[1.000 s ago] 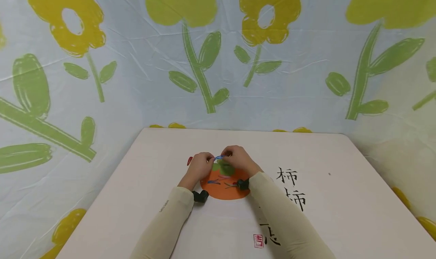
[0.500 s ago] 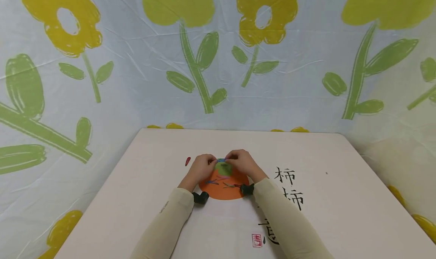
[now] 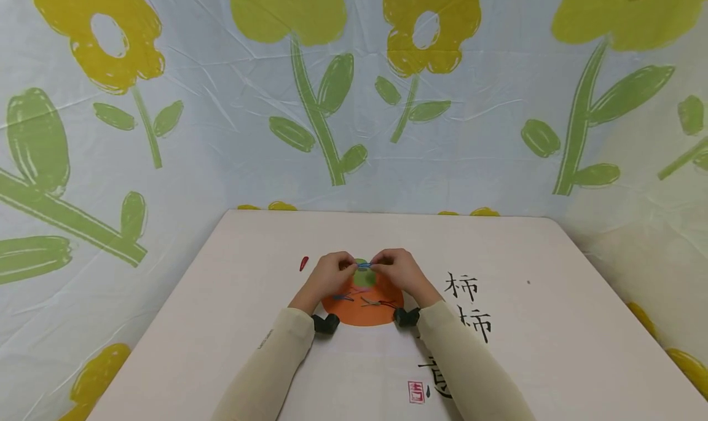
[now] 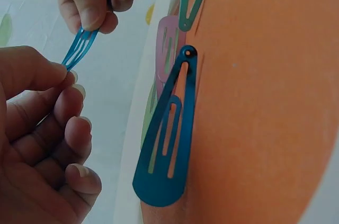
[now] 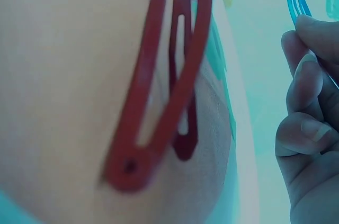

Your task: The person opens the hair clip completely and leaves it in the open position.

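A blue hair clip (image 4: 80,49) is stretched between both hands, above the green top of an orange round mat (image 3: 362,315). The left hand (image 3: 327,279) pinches one end between thumb and index finger; the right hand (image 3: 406,275) pinches the other end. In the left wrist view a dark blue clip (image 4: 164,144) lies on the mat, with a pink clip (image 4: 167,49) and a teal clip (image 4: 193,1) beyond it. A dark red clip (image 5: 143,86) shows large in the right wrist view, its pointed tongue apart from the frame.
A small red clip (image 3: 303,263) lies on the pale table (image 3: 249,298), left of the mat. Black characters (image 3: 475,322) and a red seal (image 3: 416,392) are printed on the tabletop to the right. Behind the table hangs a flowered cloth (image 3: 470,132).
The right hand has moved slightly right and nearer the body. The blue clip has come down a little with both hands still pinching it, and the small red clip shows clear of the left hand.
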Demonstrator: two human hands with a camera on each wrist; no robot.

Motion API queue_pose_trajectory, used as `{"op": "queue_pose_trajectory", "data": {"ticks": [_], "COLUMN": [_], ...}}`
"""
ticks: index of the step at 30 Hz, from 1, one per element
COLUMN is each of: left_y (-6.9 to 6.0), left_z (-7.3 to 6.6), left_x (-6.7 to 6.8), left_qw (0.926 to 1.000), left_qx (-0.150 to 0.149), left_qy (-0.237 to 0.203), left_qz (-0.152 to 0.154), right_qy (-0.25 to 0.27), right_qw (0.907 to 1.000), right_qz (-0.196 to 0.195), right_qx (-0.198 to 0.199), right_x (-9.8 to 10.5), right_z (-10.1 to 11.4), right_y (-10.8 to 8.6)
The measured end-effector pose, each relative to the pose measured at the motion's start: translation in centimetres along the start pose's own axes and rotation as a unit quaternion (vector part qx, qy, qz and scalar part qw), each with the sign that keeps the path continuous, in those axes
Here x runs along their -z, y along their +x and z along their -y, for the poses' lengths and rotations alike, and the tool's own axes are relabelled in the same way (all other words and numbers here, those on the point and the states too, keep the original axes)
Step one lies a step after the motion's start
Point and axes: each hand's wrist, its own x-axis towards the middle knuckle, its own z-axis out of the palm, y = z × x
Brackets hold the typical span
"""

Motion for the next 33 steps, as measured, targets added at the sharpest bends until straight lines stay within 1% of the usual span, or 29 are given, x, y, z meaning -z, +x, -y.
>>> {"op": "queue_pose_trajectory", "data": {"ticks": [4, 12, 17, 21, 24, 30, 33], "left_y": [0.1, 0.3, 0.1, 0.0, -0.1, -0.3, -0.3], "left_z": [0.1, 0.2, 0.2, 0.4, 0.5, 0.4, 0.2], "left_x": [0.0, -0.2, -0.3, -0.6, -0.8, -0.8, -0.8], "left_qw": [0.9998, 0.9993, 0.999, 0.9989, 0.9988, 0.9987, 0.9982], "left_qx": [-0.001, -0.01, -0.015, -0.007, -0.006, -0.015, -0.019], "left_qy": [-0.016, -0.019, -0.023, -0.026, -0.031, -0.041, -0.047], "left_qz": [0.011, 0.031, 0.034, 0.039, 0.037, 0.029, 0.03], "right_qy": [0.009, 0.018, 0.021, 0.027, 0.032, 0.036, 0.036], "right_qw": [1.0, 0.9998, 0.9998, 0.9996, 0.9995, 0.9993, 0.9993], "right_qz": [0.002, 0.002, 0.001, 0.005, 0.006, 0.001, 0.001], "right_qx": [0.003, 0.001, 0.001, -0.002, 0.001, 0.008, 0.011], "right_x": [0.3, 0.7, 0.8, 0.7, 0.7, 0.7, 0.8], "right_z": [-0.1, -0.4, -0.5, -0.8, -0.9, -0.7, -0.7], "right_y": [-0.5, -1.1, -1.4, -1.6, -1.7, -1.7, -1.8]}}
